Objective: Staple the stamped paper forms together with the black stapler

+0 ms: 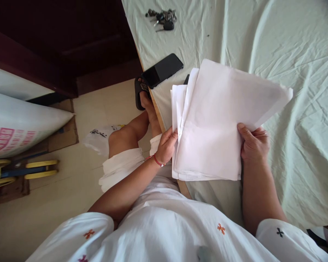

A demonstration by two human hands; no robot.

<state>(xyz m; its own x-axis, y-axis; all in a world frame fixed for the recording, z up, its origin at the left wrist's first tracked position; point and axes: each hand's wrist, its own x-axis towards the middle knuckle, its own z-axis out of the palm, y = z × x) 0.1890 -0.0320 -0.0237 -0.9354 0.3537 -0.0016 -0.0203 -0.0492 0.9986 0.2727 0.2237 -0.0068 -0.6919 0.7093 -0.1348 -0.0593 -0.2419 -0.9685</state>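
Over the near left edge of the bed (289,54) you hold a sheaf of papers (215,123), tilted up off the pale green sheet. Your left hand (167,145) grips the sheaf's left side, thumb on top and fingers curled under, clamped on the sheets where they fan apart. Your right hand (253,143) pinches the lower right corner, thumb pressed on the top page and the other fingers folded beneath. A red band (158,161) circles your left wrist.

Just beyond the papers, at the bed's left edge, a black phone (162,70) lies flat, partly overhanging the edge. A second dark thing peeks out behind the sheaf's top left corner; you cannot tell what it is. Well beyond, near the far left corner, sits a bunch of keys (163,18).

Beside the bed your bare leg shows, the foot in a dark sandal (139,94) on the floor. Further left lies a white sack with pink print (19,127).
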